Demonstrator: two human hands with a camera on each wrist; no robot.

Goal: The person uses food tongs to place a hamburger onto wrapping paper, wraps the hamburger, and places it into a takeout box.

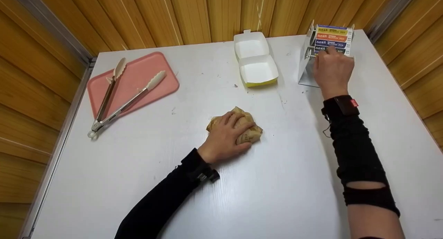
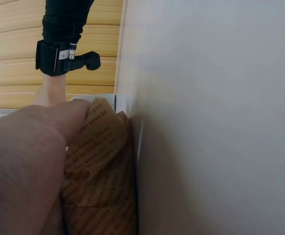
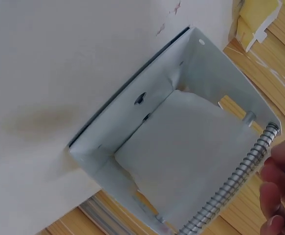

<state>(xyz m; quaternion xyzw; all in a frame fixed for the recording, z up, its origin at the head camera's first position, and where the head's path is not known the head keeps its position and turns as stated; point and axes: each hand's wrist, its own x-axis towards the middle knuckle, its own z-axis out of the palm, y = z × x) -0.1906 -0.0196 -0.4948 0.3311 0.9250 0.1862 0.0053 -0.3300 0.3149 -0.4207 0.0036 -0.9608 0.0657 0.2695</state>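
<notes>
My left hand [image 1: 226, 138] rests on a brown printed paper-wrapped packet [image 1: 248, 138] at mid table, its fingers spread over the top. In the left wrist view the packet [image 2: 100, 181] lies flat on the table under the hand, its folded paper edges showing. At the back right, my right hand [image 1: 334, 71] bends its fingers at the front of a metal label dispenser [image 1: 306, 66] loaded with coloured label strips [image 1: 332, 37]. The right wrist view shows curled fingers [image 3: 276, 183] beside the dispenser's spring-wound bar [image 3: 232, 178]; whether they pinch a label I cannot tell.
An opened white and yellow carton [image 1: 256, 71] stands at the back middle. On the left, metal tongs [image 1: 121, 107] lie spread across a pink tray [image 1: 142, 69], their hinge end past its front edge. Wooden slat walls [image 1: 190, 17] border the white table [image 1: 138, 163].
</notes>
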